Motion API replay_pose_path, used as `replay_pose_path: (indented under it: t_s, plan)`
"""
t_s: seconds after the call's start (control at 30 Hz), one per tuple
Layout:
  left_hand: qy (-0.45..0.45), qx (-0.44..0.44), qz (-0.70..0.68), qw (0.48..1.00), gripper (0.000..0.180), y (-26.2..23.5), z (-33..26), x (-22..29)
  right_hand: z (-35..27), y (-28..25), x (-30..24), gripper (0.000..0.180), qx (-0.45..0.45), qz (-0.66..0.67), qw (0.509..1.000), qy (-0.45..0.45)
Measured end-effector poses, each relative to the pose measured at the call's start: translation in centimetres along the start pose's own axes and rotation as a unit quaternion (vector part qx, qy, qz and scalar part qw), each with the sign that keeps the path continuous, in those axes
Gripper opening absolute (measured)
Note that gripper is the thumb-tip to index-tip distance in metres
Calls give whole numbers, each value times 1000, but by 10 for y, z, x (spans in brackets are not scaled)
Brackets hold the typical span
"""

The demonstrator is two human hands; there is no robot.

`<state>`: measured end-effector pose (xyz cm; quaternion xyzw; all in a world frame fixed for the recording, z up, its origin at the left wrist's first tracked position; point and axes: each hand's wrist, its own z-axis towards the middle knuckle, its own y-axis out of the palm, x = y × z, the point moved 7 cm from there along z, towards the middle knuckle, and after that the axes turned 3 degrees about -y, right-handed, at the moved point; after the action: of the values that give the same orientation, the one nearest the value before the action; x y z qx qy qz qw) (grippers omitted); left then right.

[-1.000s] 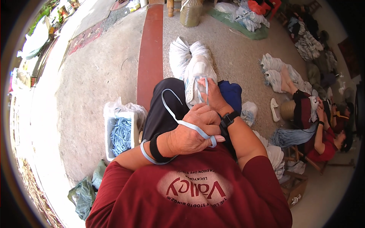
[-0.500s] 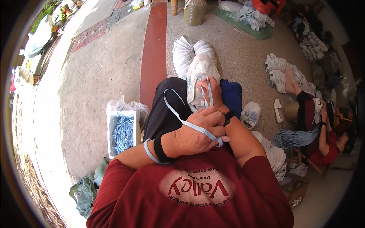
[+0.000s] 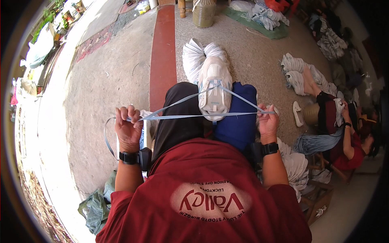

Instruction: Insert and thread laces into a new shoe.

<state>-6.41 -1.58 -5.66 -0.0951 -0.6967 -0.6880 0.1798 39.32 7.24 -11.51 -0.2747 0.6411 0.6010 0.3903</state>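
A white shoe (image 3: 214, 67) rests on my thighs, its toe pointing away from me. Light blue shoelace (image 3: 178, 117) runs through its upper eyelets and stretches out in a taut triangle to both hands. Out to the left, my left hand (image 3: 129, 125) is closed on the lace, with a loose end curling down beside the wrist. My right hand (image 3: 268, 123) pinches the lace on the other side, level with the left. Both hands are apart from the shoe.
Piled white shoe parts (image 3: 194, 60) lie beyond the shoe. A white box (image 3: 150, 131) is partly hidden behind my left arm. Green plastic bag (image 3: 95, 210) lies at the lower left. At right, a seated co-worker (image 3: 342, 150) handles a shoe near a blue lace bundle (image 3: 314, 143).
My hands have gone from close together by the shoe to wide apart, left hand leftward and right hand rightward. The lace, earlier slack and looped round my left wrist, is now drawn tight.
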Motion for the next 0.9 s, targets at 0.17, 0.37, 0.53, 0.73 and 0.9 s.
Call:
replay_pose_path:
  t_s: [0.17, 0.37, 0.53, 0.73, 0.9]
  plan:
    - [145, 125, -64, 979, 47, -149, -32, 80, -3, -61, 14, 40, 104, 159, 982, 7]
    - [39, 408, 74, 909, 46, -291, -100, 104, -31, -182, -21, 28, 151, -158, 951, 219]
    - [-295, 301, 757, 500, 23, -263, -58, 68, -22, -113, -45, 16, -159, -802, 514, 260]
    - [93, -41, 845, 524, 21, -11, 69, -63, 8, 109, -21, 32, -251, -650, 683, -219]
    - [162, -200, 822, 507, 26, 66, 97, -147, 12, 158, 40, 32, -323, -692, 605, -226]
